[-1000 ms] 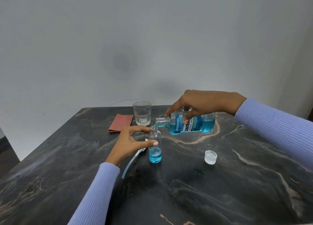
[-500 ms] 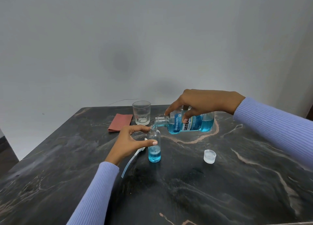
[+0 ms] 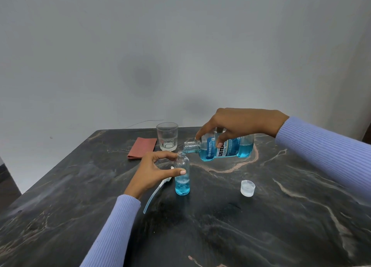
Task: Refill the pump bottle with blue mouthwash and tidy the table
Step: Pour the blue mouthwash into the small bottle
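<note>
The right hand [image 3: 239, 124] gripped the tilted Listerine bottle [image 3: 222, 148], pouring into the small clear bottle [image 3: 182, 174] steadied by the left hand [image 3: 154, 170] on the desk [image 3: 261, 226].

Soft, even light, faint shadows on the wall [image 3: 140, 76] (edges bend from the wide lens), focus sharp.

Home-like room: marble table [image 3: 261, 236], drinking glass [image 3: 167, 136].
</note>
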Demonstrator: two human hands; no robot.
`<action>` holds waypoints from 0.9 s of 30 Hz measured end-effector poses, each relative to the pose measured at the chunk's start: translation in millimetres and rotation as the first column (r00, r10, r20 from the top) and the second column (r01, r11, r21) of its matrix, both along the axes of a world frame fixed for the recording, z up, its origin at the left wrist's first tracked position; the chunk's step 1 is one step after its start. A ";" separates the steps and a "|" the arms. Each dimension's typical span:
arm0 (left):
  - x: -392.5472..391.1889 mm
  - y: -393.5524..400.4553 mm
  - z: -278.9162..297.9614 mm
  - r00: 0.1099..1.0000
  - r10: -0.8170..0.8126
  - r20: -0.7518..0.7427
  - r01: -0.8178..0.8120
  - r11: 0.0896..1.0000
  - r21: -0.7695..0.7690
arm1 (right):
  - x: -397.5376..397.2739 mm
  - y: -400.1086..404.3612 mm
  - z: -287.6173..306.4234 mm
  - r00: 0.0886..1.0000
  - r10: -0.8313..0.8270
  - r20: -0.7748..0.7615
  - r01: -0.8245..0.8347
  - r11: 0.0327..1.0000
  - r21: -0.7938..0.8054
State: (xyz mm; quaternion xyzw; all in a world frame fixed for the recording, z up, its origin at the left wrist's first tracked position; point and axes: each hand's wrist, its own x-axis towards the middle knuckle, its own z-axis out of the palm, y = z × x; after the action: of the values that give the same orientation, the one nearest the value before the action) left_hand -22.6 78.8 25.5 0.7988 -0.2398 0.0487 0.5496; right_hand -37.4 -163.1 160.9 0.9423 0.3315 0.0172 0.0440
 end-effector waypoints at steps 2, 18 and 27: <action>0.4 0.0 -0.1 1.000 0.003 -0.004 -0.003 1.000 0.000 | 0.7 0.1 0.3 1.000 0.000 0.000 0.000 1.000 -0.004; 3.7 -0.1 -1.3 1.000 0.008 0.006 -0.008 1.000 0.010 | 2.6 2.4 3.3 1.000 0.016 0.016 -0.015 0.998 -0.055; 3.3 0.1 -0.9 1.000 -0.009 0.003 0.009 1.000 0.002 | 1.5 3.4 5.2 1.000 0.012 0.017 -0.011 0.998 -0.069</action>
State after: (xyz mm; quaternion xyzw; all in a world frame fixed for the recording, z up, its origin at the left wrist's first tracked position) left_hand -19.3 78.9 24.6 0.7982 -0.2444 0.0471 0.5485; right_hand -35.9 -159.7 166.1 0.9381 0.3369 0.0140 0.0793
